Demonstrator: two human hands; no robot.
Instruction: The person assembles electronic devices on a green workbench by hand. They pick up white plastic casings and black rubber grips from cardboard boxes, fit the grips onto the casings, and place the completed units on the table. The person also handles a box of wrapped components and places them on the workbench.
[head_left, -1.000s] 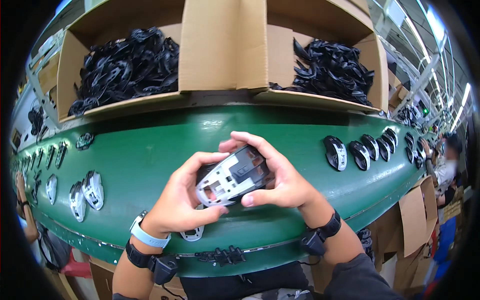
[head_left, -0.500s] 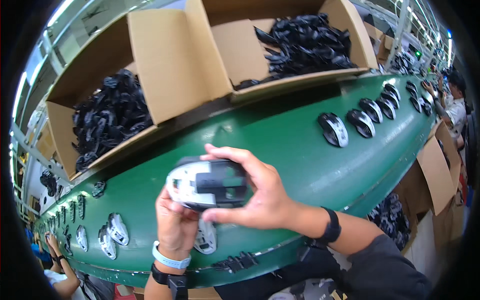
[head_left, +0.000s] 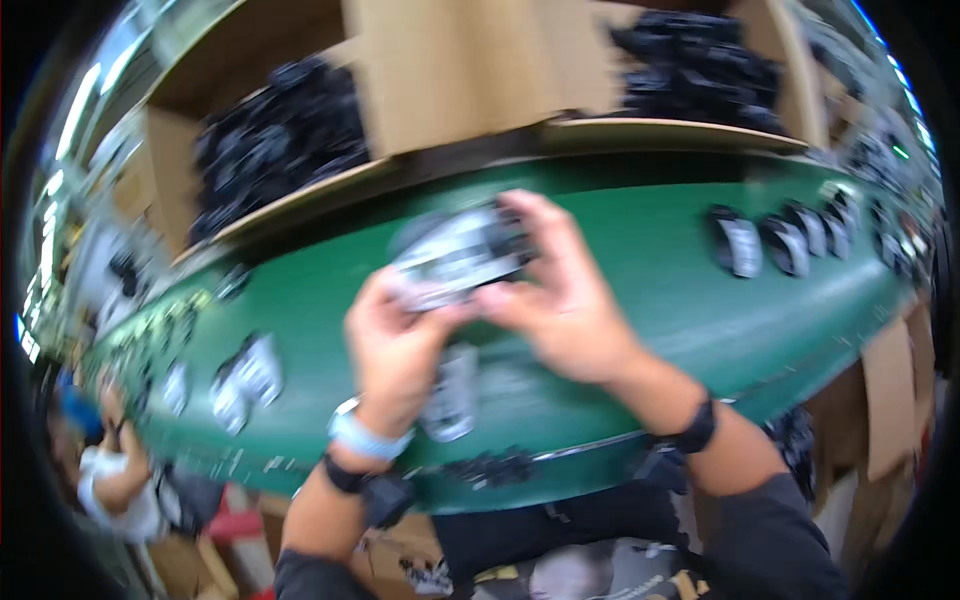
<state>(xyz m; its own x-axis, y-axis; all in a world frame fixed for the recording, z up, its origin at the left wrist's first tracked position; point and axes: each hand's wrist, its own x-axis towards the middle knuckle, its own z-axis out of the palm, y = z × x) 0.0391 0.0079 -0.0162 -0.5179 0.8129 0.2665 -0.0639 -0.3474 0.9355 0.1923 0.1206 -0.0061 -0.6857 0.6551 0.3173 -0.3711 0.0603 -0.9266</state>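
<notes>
A black-and-white computer mouse shell [head_left: 455, 255] is held above the green work surface [head_left: 620, 270] between both hands, tilted and blurred by motion. My left hand [head_left: 395, 340] grips its left end and lower side. My right hand [head_left: 575, 315] has thumb and fingers closed round its black right end. Just below the hands lies a white shell part [head_left: 453, 395], partly hidden by my left hand and wrist. Nearer the front edge sits a cluster of small black parts [head_left: 488, 468].
Along the back stand cardboard boxes [head_left: 455, 75] heaped with black plastic parts [head_left: 285, 130]. Several mouse shells [head_left: 738, 242] line up at the right. White shell parts [head_left: 247, 380] lie at the left, where a co-worker's arm [head_left: 125, 460] reaches in. An open carton [head_left: 890, 400] stands right.
The mouse shell has been raised and tilted, and both hands moved with it, farther from the front edge. My left fingers now hold it from the side. The whole view has shifted.
</notes>
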